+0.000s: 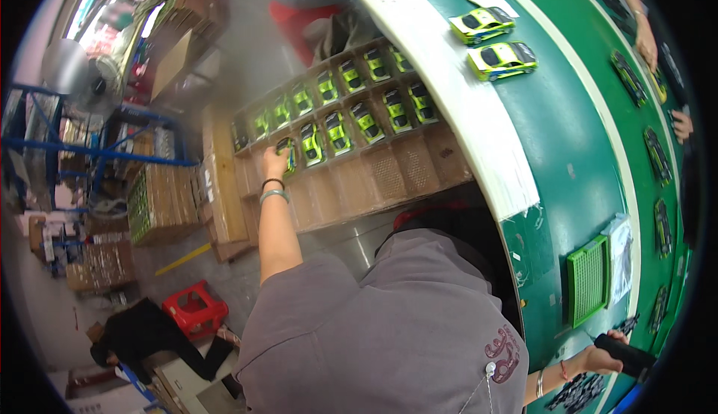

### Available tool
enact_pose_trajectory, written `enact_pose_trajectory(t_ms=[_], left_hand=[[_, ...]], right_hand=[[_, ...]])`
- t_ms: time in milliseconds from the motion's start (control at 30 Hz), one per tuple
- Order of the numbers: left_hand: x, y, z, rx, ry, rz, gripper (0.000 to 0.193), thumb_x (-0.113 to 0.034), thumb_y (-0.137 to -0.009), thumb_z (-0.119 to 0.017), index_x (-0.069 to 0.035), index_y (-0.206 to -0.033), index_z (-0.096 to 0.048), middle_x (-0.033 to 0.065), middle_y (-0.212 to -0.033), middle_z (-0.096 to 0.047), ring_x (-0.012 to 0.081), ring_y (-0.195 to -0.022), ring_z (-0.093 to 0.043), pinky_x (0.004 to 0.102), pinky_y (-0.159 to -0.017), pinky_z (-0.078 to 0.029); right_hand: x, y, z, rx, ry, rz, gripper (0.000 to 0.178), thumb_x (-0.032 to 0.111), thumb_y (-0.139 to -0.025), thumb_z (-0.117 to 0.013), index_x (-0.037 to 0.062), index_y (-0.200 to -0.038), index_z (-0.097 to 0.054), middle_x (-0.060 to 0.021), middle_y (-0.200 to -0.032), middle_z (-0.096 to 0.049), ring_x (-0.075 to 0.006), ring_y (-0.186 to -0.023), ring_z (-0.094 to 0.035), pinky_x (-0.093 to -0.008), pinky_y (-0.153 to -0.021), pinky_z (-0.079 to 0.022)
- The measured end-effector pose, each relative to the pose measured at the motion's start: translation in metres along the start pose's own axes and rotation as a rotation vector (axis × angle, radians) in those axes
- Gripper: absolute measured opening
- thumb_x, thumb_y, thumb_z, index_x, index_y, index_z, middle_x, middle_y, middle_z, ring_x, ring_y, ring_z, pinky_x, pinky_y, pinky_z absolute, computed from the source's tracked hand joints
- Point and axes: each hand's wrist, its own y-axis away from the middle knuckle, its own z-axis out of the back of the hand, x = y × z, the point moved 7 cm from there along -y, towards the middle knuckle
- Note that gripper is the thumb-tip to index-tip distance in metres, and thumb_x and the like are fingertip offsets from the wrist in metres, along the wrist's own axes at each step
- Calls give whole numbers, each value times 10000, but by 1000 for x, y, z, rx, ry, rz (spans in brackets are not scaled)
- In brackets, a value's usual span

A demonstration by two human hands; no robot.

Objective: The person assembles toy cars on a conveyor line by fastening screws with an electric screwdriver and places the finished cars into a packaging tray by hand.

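My left hand (275, 161) reaches out to a divided brown tray, its fingers closed on a yellow-green toy car (289, 157) at the left end of a row. Beside that car, more yellow-green toy cars with dark windows, such as this toy car (311, 145), sit one to a compartment in two rows of the tray (336, 193). At the lower right, over the green bench, my right hand (598, 359) is wrapped round a black cylinder-shaped tool (627, 357). The tool's exact kind is hard to make out.
Two toy cars (502, 61) stand on the green workbench (576, 152), near a white strip (479, 115). A green plastic basket (588, 281) lies farther along. Dark car bodies (658, 156) line the far lane, where another person's hands (648, 46) work. A red stool (196, 309) stands behind.
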Motion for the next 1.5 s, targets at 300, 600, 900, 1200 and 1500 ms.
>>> enact_pose_trajectory(t_ms=[300, 600, 900, 1200, 1500], left_hand=[[-238, -20, 64, -104, 535, -654, 224, -163, -865, -602, 8, -1009, -622, 104, -921, -655, 177, -826, -613, 284, -776, -481], [-634, 379, 115, 529, 720, -1955, 271, -137, -801, -644, -2, -1031, -598, 176, -1037, -606, 333, -989, -564, 370, -872, -429], [-809, 546, -48, 438, 283, -2089, 497, -160, -745, -687, -88, -1173, -443, 150, -1128, -543, 345, -1162, -441, 430, -975, -379], [-786, 534, -31, 738, 606, -2027, 500, -143, -715, -725, -63, -1132, -461, 183, -1071, -553, 339, -1007, -533, 433, -866, -429], [-630, 563, 66, 1157, 601, -2353, 449, -118, -683, -736, -21, -1068, -525, 129, -1014, -553, 275, -952, -548, 344, -827, -449]], right_hand=[[-33, 14, 5, -82, -191, -58, 869, 831, -677, -401, 4, -936, -476, -72, -718, -475, -162, -612, -473, -278, -551, -421], [12, 24, -1, -132, -65, -12, 863, 839, -680, -392, 2, -873, -477, -71, -631, -487, -153, -531, -496, -249, -491, -396], [6, 21, -4, -132, -168, -8, 855, 803, -700, -435, -37, -840, -507, -74, -638, -519, -139, -539, -534, -250, -488, -430], [8, 20, -2, -139, -130, -41, 873, 796, -689, -444, -57, -846, -538, -79, -633, -545, -131, -546, -545, -246, -493, -443], [-1, 22, 0, -79, -159, -10, 882, 813, -696, -424, -50, -831, -546, -73, -639, -541, -129, -542, -533, -243, -490, -426]])
